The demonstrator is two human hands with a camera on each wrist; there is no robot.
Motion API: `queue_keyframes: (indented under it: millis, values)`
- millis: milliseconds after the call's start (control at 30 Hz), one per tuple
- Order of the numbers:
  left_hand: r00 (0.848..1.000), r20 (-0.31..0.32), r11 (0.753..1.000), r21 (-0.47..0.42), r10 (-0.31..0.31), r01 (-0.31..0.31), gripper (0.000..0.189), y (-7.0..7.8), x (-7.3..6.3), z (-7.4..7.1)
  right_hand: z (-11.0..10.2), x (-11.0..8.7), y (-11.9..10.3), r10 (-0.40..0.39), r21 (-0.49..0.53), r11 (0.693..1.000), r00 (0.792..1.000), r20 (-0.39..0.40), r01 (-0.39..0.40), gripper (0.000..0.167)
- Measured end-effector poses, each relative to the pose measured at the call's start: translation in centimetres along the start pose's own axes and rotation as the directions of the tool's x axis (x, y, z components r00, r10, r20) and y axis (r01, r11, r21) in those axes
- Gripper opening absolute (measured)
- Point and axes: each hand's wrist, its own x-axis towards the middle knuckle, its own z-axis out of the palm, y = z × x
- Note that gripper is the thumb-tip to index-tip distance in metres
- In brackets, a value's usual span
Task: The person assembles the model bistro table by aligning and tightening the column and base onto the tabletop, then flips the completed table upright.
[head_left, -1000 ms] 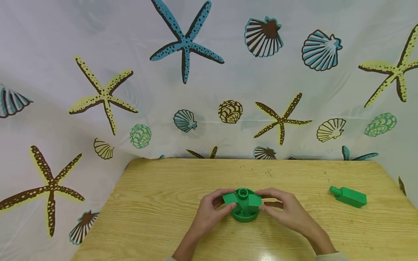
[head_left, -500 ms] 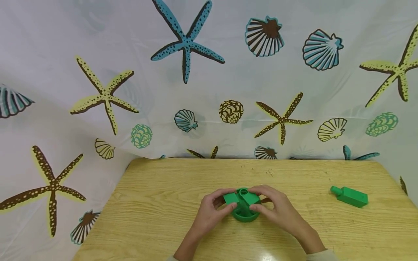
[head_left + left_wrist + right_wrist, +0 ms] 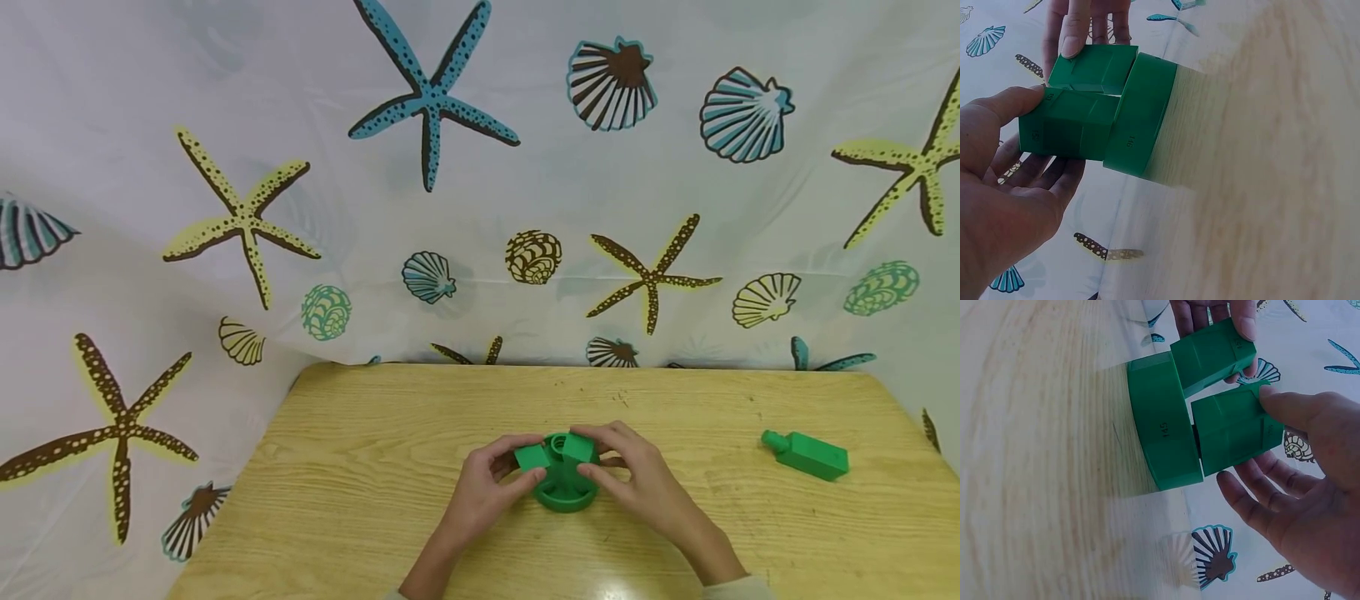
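A round green base (image 3: 565, 500) with a raised hollow ring (image 3: 558, 443) stands on the wooden table. Two green blocks rise from it, side by side. My left hand (image 3: 487, 487) grips the left block (image 3: 532, 457) between thumb and fingers. The right block (image 3: 578, 447) is pinched by my right hand (image 3: 637, 475), thumb on the near side. In the right wrist view a narrow dark gap shows between that right block (image 3: 1235, 428) and the base (image 3: 1160, 425). From the left wrist view, the left block (image 3: 1069, 125) sits close against the base (image 3: 1141, 119).
A loose green block (image 3: 813, 454) with a rounded peg at one end lies on its side at the right of the table (image 3: 375, 467). A white curtain (image 3: 495, 183) printed with shells and starfish hangs behind and to the left.
My right hand has shifted left and slightly away from me, and the right block has turned on the base. The left hand stays nearly where it was, still gripping the left block.
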Motion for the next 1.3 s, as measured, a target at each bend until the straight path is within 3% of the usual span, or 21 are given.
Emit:
queue_keyframes:
  millis: [167,400,867,1300]
  values:
    - [1.0,0.002,1.0,-0.002,0.014,-0.014,0.043,0.0,-0.1,0.0,0.3,-0.1,0.2,-0.001,-0.106,0.994,1.0,0.0,0.001,0.042]
    - [1.0,-0.002,1.0,-0.011,0.009,-0.009,0.042,-0.1,-0.1,0.0,0.2,0.0,0.1,0.029,-0.173,0.984,0.999,-0.038,-0.036,0.041]
    - [1.0,-0.014,1.0,-0.019,0.011,-0.012,0.043,-0.1,-0.2,-0.2,-1.0,0.0,-0.1,0.07,-0.018,0.997,0.993,-0.092,-0.072,0.036]
    - [1.0,-0.005,1.0,-0.018,0.015,-0.015,0.042,-0.1,-0.1,-0.1,-1.9,-0.5,-0.5,0.083,-0.058,0.995,0.996,-0.045,-0.085,0.042]
